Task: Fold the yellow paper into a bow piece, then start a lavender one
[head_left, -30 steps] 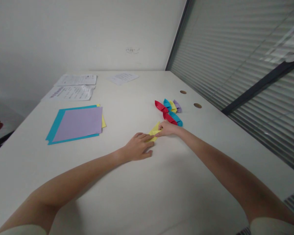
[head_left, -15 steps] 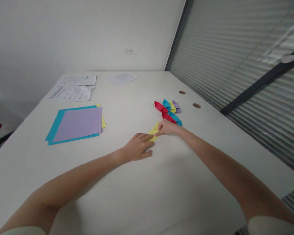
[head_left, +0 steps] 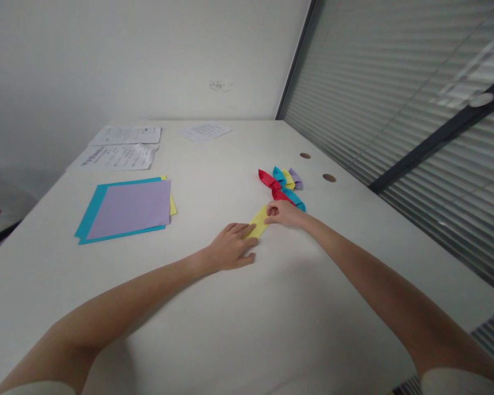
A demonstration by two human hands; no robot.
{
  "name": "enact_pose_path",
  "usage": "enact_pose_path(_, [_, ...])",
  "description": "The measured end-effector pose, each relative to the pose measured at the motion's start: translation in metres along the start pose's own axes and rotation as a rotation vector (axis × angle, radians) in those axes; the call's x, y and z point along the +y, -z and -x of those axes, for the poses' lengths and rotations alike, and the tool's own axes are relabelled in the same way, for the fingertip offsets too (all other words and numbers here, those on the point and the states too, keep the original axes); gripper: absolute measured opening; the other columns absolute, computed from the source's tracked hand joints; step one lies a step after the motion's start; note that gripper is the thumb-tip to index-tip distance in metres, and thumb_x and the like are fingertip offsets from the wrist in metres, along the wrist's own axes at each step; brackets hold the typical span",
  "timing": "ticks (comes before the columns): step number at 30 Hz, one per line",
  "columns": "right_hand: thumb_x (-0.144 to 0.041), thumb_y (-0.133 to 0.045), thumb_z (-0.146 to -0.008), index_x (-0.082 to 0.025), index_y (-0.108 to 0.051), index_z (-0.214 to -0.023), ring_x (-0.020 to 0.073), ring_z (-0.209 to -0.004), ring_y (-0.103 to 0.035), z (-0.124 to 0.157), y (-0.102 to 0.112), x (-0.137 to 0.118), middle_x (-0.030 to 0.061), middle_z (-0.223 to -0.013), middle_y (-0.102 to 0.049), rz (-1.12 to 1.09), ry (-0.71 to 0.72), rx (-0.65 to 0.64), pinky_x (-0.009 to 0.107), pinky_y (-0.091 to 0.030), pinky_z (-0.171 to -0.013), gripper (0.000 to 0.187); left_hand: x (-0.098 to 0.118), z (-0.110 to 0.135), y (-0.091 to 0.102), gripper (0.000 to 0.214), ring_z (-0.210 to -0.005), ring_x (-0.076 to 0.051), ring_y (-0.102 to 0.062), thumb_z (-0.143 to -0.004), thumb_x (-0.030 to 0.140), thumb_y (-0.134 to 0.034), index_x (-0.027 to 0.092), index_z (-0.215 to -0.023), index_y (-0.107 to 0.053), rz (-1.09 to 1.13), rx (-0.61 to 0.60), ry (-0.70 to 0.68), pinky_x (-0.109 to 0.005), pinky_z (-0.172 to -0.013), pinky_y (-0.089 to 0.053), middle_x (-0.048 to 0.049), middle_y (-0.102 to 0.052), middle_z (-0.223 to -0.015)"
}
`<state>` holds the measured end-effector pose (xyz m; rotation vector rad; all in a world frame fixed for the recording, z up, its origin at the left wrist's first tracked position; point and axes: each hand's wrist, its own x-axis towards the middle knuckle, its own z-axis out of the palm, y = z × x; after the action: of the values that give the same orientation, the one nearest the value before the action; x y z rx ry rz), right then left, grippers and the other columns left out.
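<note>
A small folded strip of yellow paper [head_left: 258, 222] lies slantwise on the white table between my two hands. My left hand [head_left: 234, 247] rests flat with its fingers spread, the fingertips on the paper's left side and the thumb stretched out on the table. My right hand [head_left: 286, 213] has its fingers curled in a pinch at the paper's upper right edge, partly hiding it. Just beyond my right hand sit several folded paper pieces: two red ones [head_left: 268, 179], two blue ones [head_left: 294, 199], a yellow one [head_left: 288, 179] and a purple one [head_left: 296, 178].
On the left lies a stack of coloured sheets, a purple sheet [head_left: 132, 208] over a blue one [head_left: 89, 214], with a yellow corner [head_left: 173, 205] sticking out. Printed papers [head_left: 117, 157] lie farther back. Window blinds [head_left: 395, 99] border the table's right side, near two round holes [head_left: 329, 178].
My right hand has shifted slightly right, its fingers more curled. More of the yellow paper shows between my hands, now as a smooth flat strip. My left hand has stayed in place.
</note>
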<state>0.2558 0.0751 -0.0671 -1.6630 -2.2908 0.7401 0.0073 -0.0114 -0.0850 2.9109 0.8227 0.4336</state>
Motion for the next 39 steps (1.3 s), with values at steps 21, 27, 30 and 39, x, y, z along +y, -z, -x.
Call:
enact_pose_path(21, [-0.036, -0.05, -0.095, -0.026, -0.073, -0.111, 0.0271, -0.107, -0.044, 0.064, -0.024, 0.021, 0.0106, -0.106, -0.063, 0.47, 0.486, 0.417, 0.046, -0.039, -0.094, 0.03, 0.0, 0.001, 0.0, 0.036, -0.129, -0.03, -0.048, -0.089, 0.044, -0.053, 0.022, -0.116, -0.061, 0.024, 0.002, 0.011, -0.046, -0.105, -0.037, -0.0144, -0.046, -0.146])
enact_pose_path(27, [-0.036, -0.051, -0.094, -0.021, -0.076, -0.099, 0.0266, -0.102, -0.048, 0.063, -0.024, 0.025, 0.0117, -0.1, -0.062, 0.424, 0.429, 0.49, 0.046, -0.043, -0.093, 0.03, 0.002, 0.0, 0.002, 0.037, -0.129, -0.03, -0.048, -0.089, 0.044, -0.053, 0.021, -0.117, -0.061, 0.011, -0.017, 0.017, -0.046, -0.105, -0.037, -0.0154, -0.045, -0.146])
enact_pose_path(30, [-0.035, -0.051, -0.094, -0.018, -0.074, -0.102, 0.0252, -0.098, -0.052, 0.066, -0.023, 0.02, 0.0122, -0.098, -0.061, 0.365, 0.417, 0.553, 0.044, -0.045, -0.092, 0.03, 0.003, 0.0, 0.001, 0.036, -0.129, -0.03, -0.048, -0.088, 0.044, -0.054, 0.022, -0.116, -0.061, 0.012, -0.011, 0.017, -0.046, -0.105, -0.038, -0.015, -0.045, -0.146])
enact_pose_path(39, [-0.043, -0.055, -0.091, -0.02, -0.063, -0.127, 0.0296, -0.115, -0.045, 0.079, -0.037, -0.006, 0.0105, -0.122, -0.064, 0.458, 0.592, 0.295, 0.048, -0.038, -0.1, 0.043, 0.0, 0.001, 0.0, 0.035, -0.13, -0.029, -0.047, -0.089, 0.043, -0.054, 0.022, -0.116, -0.062, 0.052, 0.023, 0.004, -0.045, -0.107, -0.036, -0.0152, -0.048, -0.144])
